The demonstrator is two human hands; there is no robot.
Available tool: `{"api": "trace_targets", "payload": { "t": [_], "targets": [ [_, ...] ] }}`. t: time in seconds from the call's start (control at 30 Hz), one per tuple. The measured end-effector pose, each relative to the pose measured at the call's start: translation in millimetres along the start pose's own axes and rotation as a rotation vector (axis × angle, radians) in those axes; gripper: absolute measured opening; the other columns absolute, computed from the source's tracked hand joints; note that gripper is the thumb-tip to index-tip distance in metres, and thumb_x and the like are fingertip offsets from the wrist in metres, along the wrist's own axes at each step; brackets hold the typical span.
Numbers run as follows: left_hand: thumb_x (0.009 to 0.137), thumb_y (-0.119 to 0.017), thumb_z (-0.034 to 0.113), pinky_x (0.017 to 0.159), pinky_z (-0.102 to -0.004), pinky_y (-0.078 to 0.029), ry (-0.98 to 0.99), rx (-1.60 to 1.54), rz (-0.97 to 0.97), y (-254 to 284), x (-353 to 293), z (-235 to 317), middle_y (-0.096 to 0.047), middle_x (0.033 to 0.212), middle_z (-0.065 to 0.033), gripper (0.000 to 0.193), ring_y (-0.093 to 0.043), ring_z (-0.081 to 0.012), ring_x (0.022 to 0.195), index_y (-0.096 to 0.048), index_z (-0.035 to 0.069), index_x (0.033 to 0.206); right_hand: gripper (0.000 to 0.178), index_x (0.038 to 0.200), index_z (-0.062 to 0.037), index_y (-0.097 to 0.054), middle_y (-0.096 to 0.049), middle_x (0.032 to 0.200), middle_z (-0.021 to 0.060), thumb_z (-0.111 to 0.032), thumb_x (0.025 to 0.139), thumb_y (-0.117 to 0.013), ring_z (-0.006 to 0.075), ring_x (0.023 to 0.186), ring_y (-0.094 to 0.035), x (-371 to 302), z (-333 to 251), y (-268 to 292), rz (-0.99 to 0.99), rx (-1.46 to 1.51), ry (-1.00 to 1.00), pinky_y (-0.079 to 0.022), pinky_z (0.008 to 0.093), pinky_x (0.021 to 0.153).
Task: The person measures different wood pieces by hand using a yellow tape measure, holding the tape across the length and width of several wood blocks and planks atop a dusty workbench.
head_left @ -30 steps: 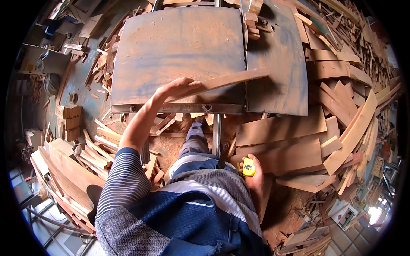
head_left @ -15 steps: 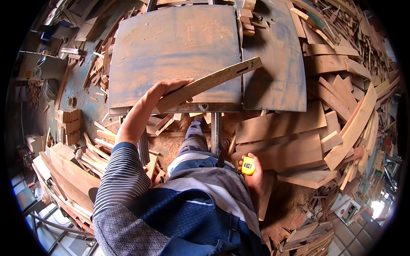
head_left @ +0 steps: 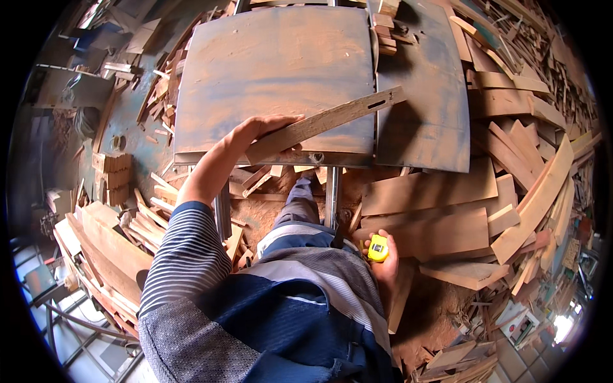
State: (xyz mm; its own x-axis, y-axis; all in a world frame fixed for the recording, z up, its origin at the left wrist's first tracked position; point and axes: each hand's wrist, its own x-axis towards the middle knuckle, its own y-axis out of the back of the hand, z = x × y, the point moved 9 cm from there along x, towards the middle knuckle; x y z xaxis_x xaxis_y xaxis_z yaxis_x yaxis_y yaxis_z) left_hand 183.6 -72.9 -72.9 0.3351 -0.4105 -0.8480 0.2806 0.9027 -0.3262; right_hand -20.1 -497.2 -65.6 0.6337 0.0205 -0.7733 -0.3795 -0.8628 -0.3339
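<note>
My left hand is closed around the near end of a wooden strip. The strip slants up to the right above the table's near edge and has a dark slot close to its far end. Low beside my right hip, my right hand grips a yellow tape measure; no blade shows pulled out. Under the strip spreads a flat metal machine table dusted with sawdust, split by a narrow gap from a second plate on its right.
Boards lie stacked right of my legs, with a long curved plank beyond. More planks are piled at the left. Small blocks sit at the far gap of the table. A metal leg stands before me, and sawdust covers the floor.
The whole view has shifted slightly, so the table and piles sit a little farther right. The strip has tilted a bit, its slotted face showing more. Both hands keep their grip.
</note>
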Motion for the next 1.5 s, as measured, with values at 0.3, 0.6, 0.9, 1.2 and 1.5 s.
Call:
{"api": "trace_targets", "payload": {
  "t": [0.3, 0.6, 0.9, 1.2, 1.5],
  "targets": [
    [0.102, -0.047, 0.068, 0.063, -0.0320, -0.060, -0.274, -0.366, -0.387, -93.5, -4.9, 2.5, -0.070, 0.099, -0.0127, 0.068, -0.070, -0.0182, 0.073, -0.060, 0.007, 0.127, 0.047, 0.133, -0.0078, -0.058, -0.070, 0.113, 0.0123, -0.045, 0.106, -0.051, 0.0265, 0.096, -0.068, -0.2, 10.0, -3.7, 0.050, 0.124, -0.108, -0.057, 0.0415, 0.076],
    [0.093, -0.055, 0.076, 0.056, -0.0317, -0.056, -0.373, -0.472, -0.251, -134.3, -33.8, 33.4, -0.071, 0.117, -0.0188, 0.084, -0.067, -0.0204, 0.063, -0.049, 0.010, 0.145, 0.034, 0.122, -0.0066, -0.064, -0.073, 0.110, 0.0154, -0.035, 0.105, -0.057, 0.0292, 0.098, -0.071, 13.3, 4.1, -5.9, -0.097, 0.162, -0.025, -0.058, 0.0414, 0.085],
    [0.094, -0.056, 0.073, 0.050, -0.0338, -0.053, -0.388, -0.524, -0.283, -133.4, -8.8, 1.5, -0.072, 0.108, -0.0184, 0.076, -0.066, -0.0225, 0.063, -0.058, 0.007, 0.132, 0.040, 0.122, -0.0050, -0.062, -0.072, 0.102, 0.0113, -0.039, 0.102, -0.060, 0.0253, 0.089, -0.072, 8.5, 5.9, 12.4, 0.043, 0.074, -0.025, -0.062, 0.0417, 0.072],
    [0.097, -0.053, 0.071, 0.054, -0.0365, -0.057, -0.287, -0.533, -0.277, -137.1, -9.2, -12.2, -0.069, 0.105, -0.0182, 0.078, -0.069, -0.0250, 0.068, -0.052, 0.007, 0.142, 0.039, 0.122, -0.0055, -0.060, -0.071, 0.106, 0.0125, -0.039, 0.102, -0.060, 0.0290, 0.090, -0.072, 10.7, 13.1, 15.0, -0.027, 0.090, 0.032, -0.061, 0.0434, 0.075],
    [0.094, -0.061, 0.070, 0.081, -0.0421, -0.057, -0.595, 0.443, 0.232, -86.5, -17.6, 4.0, -0.075, 0.098, -0.0141, 0.082, -0.073, -0.0244, 0.090, -0.060, 0.000, 0.136, 0.040, 0.124, -0.0050, -0.059, -0.069, 0.101, 0.0096, -0.038, 0.101, -0.063, 0.0243, 0.087, -0.071, 5.8, 15.7, 11.5, 0.018, 0.105, 0.030, -0.062, 0.0392, 0.070]
  ]
}}
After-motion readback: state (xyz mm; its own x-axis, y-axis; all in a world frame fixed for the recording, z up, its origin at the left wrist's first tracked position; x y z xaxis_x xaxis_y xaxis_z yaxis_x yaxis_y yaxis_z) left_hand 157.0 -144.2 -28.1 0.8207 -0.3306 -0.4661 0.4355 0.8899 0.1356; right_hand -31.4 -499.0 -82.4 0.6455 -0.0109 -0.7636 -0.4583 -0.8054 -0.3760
